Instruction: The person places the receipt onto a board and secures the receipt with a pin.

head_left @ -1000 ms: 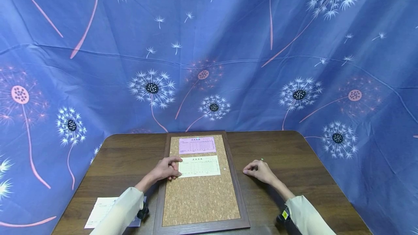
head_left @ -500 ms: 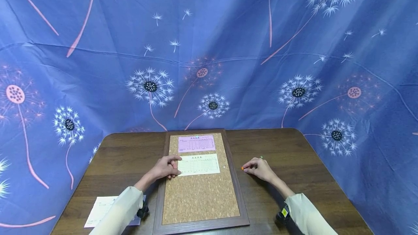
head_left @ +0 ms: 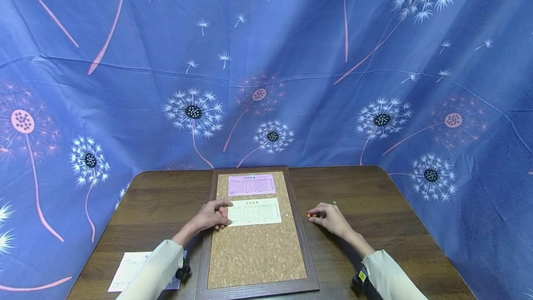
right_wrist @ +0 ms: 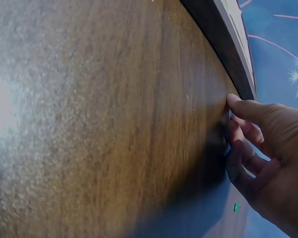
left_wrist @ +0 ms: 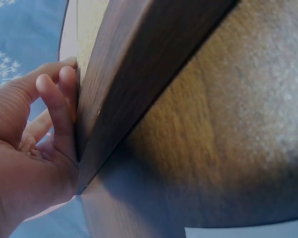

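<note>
My left hand [head_left: 214, 214] is at the left edge of a pale green printed slip [head_left: 256, 211] on the framed corkboard [head_left: 256, 258]. Its thumb and index finger press that edge, spread apart. Above this slip lies a pink printed slip [head_left: 251, 184], with a small cyan pin [head_left: 252, 177] at its top. To the right of the board, my right hand [head_left: 331, 219] is low over the wooden table [head_left: 366, 193], pinching a small orange pin [head_left: 308, 215] at its fingertips. In the right wrist view the hand [right_wrist: 283, 153] hides the orange pin.
A small green pin [head_left: 334, 203] lies on the table just beyond my right hand. White printed slips [head_left: 131, 267] lie at the front left, partly under my left sleeve. Dark wood frames the corkboard. A blue dandelion-print cloth [head_left: 316, 82] hangs behind the table.
The orange pin has come into sight at my right fingertips; it was not visible a second ago. The right hand has shifted slightly left. My left hand stays on the pale green slip.
</note>
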`<action>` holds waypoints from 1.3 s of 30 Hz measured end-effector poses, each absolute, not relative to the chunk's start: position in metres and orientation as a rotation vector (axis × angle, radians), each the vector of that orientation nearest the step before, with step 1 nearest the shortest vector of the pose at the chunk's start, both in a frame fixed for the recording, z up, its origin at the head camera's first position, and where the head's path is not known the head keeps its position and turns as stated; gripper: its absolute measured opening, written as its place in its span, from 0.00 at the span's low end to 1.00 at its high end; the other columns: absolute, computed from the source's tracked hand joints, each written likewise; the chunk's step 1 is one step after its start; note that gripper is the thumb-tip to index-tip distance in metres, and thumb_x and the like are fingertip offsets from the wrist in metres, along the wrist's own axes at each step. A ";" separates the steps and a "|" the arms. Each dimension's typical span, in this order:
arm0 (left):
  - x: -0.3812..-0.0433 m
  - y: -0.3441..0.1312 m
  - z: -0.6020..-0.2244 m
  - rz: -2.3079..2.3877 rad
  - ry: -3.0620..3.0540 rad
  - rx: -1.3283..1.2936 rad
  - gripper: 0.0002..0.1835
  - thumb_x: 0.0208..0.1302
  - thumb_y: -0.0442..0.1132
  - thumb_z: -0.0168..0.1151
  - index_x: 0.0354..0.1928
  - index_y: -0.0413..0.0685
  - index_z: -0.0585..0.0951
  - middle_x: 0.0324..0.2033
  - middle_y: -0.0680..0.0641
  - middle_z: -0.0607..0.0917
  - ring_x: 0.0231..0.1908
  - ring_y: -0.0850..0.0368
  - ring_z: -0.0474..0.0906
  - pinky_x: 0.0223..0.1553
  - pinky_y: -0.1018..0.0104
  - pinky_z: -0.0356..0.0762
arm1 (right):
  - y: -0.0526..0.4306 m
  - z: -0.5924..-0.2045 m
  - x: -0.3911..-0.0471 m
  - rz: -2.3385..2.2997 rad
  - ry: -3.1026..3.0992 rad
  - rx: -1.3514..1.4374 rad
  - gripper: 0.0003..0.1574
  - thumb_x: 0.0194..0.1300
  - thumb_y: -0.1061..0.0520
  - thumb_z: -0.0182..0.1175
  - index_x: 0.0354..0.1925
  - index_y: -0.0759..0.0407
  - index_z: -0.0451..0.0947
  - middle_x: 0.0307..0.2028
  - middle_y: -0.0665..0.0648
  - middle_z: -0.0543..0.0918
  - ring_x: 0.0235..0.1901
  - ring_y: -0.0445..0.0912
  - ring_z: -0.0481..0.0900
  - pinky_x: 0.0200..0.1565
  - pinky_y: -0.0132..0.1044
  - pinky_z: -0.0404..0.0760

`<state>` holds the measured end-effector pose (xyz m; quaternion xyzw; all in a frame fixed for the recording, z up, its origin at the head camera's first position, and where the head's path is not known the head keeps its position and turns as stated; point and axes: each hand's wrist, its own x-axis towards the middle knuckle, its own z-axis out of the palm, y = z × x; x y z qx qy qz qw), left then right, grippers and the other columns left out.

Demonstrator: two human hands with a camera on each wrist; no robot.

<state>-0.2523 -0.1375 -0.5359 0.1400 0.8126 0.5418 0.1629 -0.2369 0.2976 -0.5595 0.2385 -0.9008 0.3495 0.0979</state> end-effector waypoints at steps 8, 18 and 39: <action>-0.252 -0.137 -0.536 1.564 2.292 0.425 0.31 0.55 0.27 0.73 0.62 0.29 0.75 0.26 0.47 0.81 0.19 0.63 0.77 0.18 0.73 0.75 | 0.296 -0.561 -0.238 0.906 -2.698 0.688 0.09 0.58 0.63 0.73 0.40 0.59 0.90 0.30 0.48 0.87 0.31 0.33 0.81 0.33 0.30 0.80; -0.254 -0.137 -0.537 1.574 2.283 0.431 0.31 0.55 0.26 0.72 0.62 0.29 0.75 0.25 0.49 0.80 0.18 0.65 0.76 0.18 0.75 0.74 | 0.293 -0.559 -0.236 0.855 -2.686 0.675 0.08 0.59 0.62 0.72 0.40 0.57 0.91 0.32 0.49 0.89 0.31 0.32 0.80 0.32 0.29 0.78; -0.253 -0.138 -0.537 1.606 2.254 0.427 0.31 0.55 0.25 0.72 0.62 0.28 0.74 0.25 0.49 0.78 0.18 0.63 0.76 0.18 0.75 0.74 | 0.286 -0.555 -0.237 0.787 -2.753 0.589 0.04 0.61 0.56 0.72 0.36 0.54 0.91 0.30 0.45 0.89 0.34 0.42 0.88 0.37 0.36 0.85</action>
